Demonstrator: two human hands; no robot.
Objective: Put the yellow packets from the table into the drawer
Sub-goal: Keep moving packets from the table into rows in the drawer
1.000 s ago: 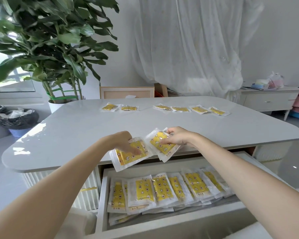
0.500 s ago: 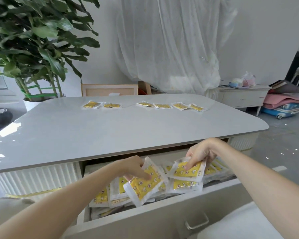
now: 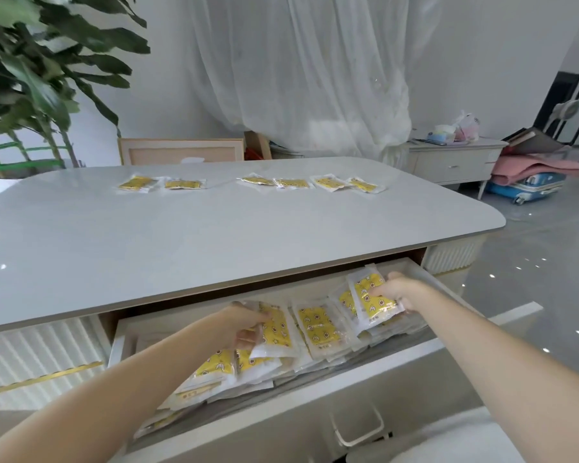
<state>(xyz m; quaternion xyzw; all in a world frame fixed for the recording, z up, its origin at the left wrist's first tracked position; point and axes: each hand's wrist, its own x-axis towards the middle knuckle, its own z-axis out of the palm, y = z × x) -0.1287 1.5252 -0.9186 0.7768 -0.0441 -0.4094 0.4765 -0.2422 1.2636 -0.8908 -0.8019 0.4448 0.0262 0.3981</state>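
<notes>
Table's open drawer: left hand, right hand hold blurry-labelled yellow packets.

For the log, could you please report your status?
Left hand grips one packet, right hand a second packet, both inside drawer. Six more packets on table. Nothing blocking.

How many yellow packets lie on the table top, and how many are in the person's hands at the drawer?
Yellow packets on the table: 6
Packet held by the left hand: 1
Packet held by the right hand: 1
Total: 8 (the pile in the drawer overlaps too much to count)
</notes>
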